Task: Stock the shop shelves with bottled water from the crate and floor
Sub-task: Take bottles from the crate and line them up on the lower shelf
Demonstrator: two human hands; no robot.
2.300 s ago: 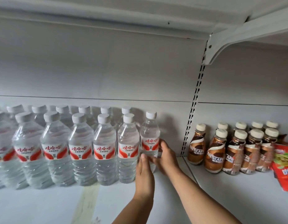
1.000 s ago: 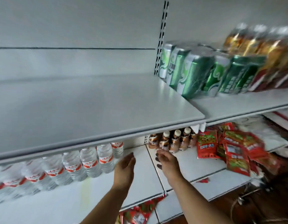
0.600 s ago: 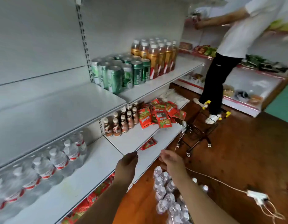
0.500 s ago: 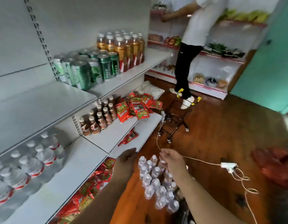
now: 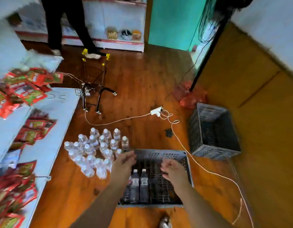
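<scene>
A grey plastic crate [image 5: 160, 154] sits on the wooden floor below me with two water bottles [image 5: 139, 181] lying in its left part. Several upright water bottles [image 5: 96, 148] stand on the floor to the crate's left. My left hand [image 5: 124, 163] hovers over the crate's left edge, fingers loosely curled, holding nothing. My right hand [image 5: 173, 170] hangs over the crate's middle, fingers loosely bent, also holding nothing. The white shelf [image 5: 48, 129] runs along the left.
Red snack packets [image 5: 25, 91] lie on the shelves at left. A second grey crate [image 5: 211, 132] stands at right by the orange wall. A white power strip [image 5: 156, 111] and its cord cross the floor. A small trolley [image 5: 94, 89] and a person's legs [image 5: 67, 25] are farther back.
My view has swung from the shelf of stocked bottles down to the floor. Both hands left the shelf and now hang over the crate.
</scene>
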